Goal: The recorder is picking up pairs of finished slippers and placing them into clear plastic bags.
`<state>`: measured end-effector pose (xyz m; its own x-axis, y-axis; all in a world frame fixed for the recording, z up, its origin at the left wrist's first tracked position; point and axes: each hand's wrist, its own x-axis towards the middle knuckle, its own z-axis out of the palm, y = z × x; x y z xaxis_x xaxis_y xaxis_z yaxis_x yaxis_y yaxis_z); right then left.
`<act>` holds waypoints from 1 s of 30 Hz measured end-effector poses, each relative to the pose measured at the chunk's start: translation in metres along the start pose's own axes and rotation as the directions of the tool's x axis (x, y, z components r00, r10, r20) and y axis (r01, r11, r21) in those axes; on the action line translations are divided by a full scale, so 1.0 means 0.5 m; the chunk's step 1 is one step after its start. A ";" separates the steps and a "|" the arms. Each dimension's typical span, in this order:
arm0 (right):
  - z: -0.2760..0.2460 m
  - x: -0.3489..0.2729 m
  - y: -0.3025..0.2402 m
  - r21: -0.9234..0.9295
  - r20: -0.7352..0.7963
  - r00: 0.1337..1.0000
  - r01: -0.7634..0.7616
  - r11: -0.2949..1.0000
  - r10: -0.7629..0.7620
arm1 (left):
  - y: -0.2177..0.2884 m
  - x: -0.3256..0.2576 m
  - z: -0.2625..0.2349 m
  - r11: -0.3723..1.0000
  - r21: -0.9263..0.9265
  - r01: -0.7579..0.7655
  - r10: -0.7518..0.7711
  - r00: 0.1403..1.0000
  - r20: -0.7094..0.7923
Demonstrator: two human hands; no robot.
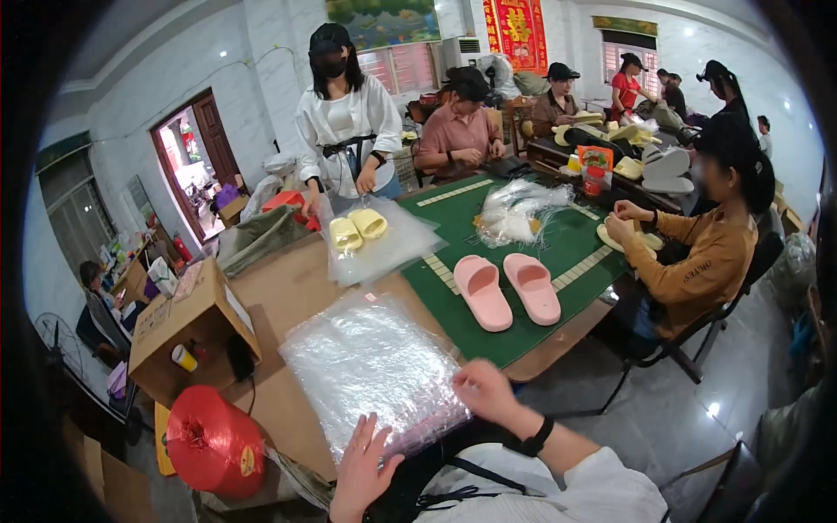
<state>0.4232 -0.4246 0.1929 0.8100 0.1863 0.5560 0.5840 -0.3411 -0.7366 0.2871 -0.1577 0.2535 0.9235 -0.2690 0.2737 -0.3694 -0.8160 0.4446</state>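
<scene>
By the clear bags (370,362), the left hand (364,472) is spread, the right hand (486,390) curled, its grip unclear.

Stack of clear plastic bags (370,366), glossy and slightly rumpled, lying flat, set at a slant on the brown tabletop (275,283), pinkish along the near edge (a small pink patch marks the far one).

Two pink slide sandals (482,294); two pale-yellow slides (345,234) on clear plastic film (410,234); one stack of clear plastic bags (370,370); one red twine spool (207,444); one cardboard carton (187,307) behind it; in the foreground, one left hand (364,466) and one right hand (488,392).
</scene>
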 end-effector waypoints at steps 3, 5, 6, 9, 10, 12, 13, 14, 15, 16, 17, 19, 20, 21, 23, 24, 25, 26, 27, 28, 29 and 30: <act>-0.103 0.104 0.073 -0.227 -0.256 0.967 -0.042 0.973 -0.018 | -0.060 0.043 0.059 0.992 0.111 -0.052 0.061 0.995 -0.075; -0.149 0.155 0.172 -0.429 -0.303 0.952 -0.171 0.887 0.037 | -0.081 0.050 0.092 0.991 0.130 -0.020 0.031 0.996 -0.083; -0.163 0.180 0.226 -0.571 -0.334 0.936 -0.298 0.765 0.115 | -0.094 0.048 0.111 0.993 0.118 0.025 -0.021 0.999 -0.038; -0.183 0.258 0.287 -0.695 -0.337 0.876 -0.479 0.536 0.347 | -0.122 0.032 0.145 0.987 0.139 0.077 -0.076 0.997 -0.011; -0.184 0.280 0.290 -0.718 -0.306 0.833 -0.520 0.463 0.462 | -0.128 0.028 0.151 0.988 0.125 0.094 -0.094 0.996 -0.003; -0.171 0.317 0.315 -0.760 -0.239 0.832 -0.482 0.437 0.501 | -0.127 0.022 0.157 0.991 0.068 0.117 -0.117 0.993 -0.003; -0.160 0.328 0.326 -0.777 -0.248 0.832 -0.477 0.411 0.496 | -0.127 0.025 0.161 0.990 0.068 0.125 -0.124 0.992 -0.018; -0.135 0.334 0.332 -0.781 -0.226 0.843 -0.457 0.427 0.489 | -0.131 0.019 0.163 0.990 0.075 0.119 -0.116 0.993 -0.036; -0.119 0.334 0.337 -0.759 -0.230 0.878 -0.432 0.488 0.419 | -0.134 0.017 0.165 0.991 0.082 0.106 -0.102 0.993 -0.053; -0.106 0.336 0.342 -0.735 -0.237 0.907 -0.401 0.547 0.347 | -0.134 0.013 0.168 0.990 0.067 0.121 -0.116 0.991 -0.064; -0.104 0.340 0.353 -0.738 -0.226 0.914 -0.387 0.554 0.338 | -0.133 0.015 0.169 0.989 0.067 0.131 -0.126 0.989 -0.077; -0.115 0.345 0.380 -0.608 -0.180 0.877 -0.456 0.651 0.446 | -0.130 0.021 0.168 0.992 0.042 0.122 -0.122 0.992 -0.017; -0.102 0.340 0.365 -0.536 -0.156 0.883 -0.452 0.713 0.443 | -0.130 0.015 0.162 0.991 0.035 0.126 -0.125 0.992 -0.028; -0.103 0.327 0.352 -0.463 -0.142 0.888 -0.450 0.763 0.438 | -0.135 0.012 0.161 0.989 0.029 0.148 -0.147 0.988 -0.052; -0.086 0.294 0.349 -0.506 -0.137 0.961 -0.278 0.817 0.241 | -0.143 0.016 0.172 0.993 0.065 0.098 -0.094 0.994 -0.054; -0.064 0.277 0.224 -0.580 -0.024 0.986 -0.150 0.801 0.167 | -0.148 0.000 0.170 0.987 0.056 0.152 -0.147 0.986 -0.082; -0.096 0.252 0.303 -0.561 -0.041 0.986 -0.156 0.813 0.161 | -0.136 0.029 0.170 0.994 0.068 0.089 -0.084 0.994 -0.068; -0.073 0.245 0.227 -0.550 0.048 0.971 -0.168 0.818 0.232 | -0.138 0.015 0.165 0.989 0.099 0.111 -0.105 0.992 -0.072; -0.062 0.234 0.132 -0.552 0.125 0.944 -0.189 0.812 0.304 | -0.139 0.007 0.161 0.985 0.084 0.149 -0.141 0.986 -0.091; -0.073 0.213 0.161 -0.593 0.113 0.957 -0.152 0.791 0.269 | -0.133 0.019 0.158 0.990 0.091 0.110 -0.101 0.990 -0.096; -0.059 0.201 0.155 -0.621 0.125 0.965 -0.105 0.777 0.231 | -0.137 0.016 0.157 0.990 0.106 0.094 -0.084 0.991 -0.102; -0.060 0.193 0.131 -0.673 0.108 0.965 -0.107 0.732 0.240 | -0.144 0.015 0.165 0.989 0.118 0.090 -0.076 0.990 -0.117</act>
<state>0.5382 -0.4566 0.2100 0.9272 0.1973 0.3184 0.3058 -0.8897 -0.3390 0.3290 -0.1433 0.1534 0.9302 -0.1445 0.3374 -0.2703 -0.8916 0.3633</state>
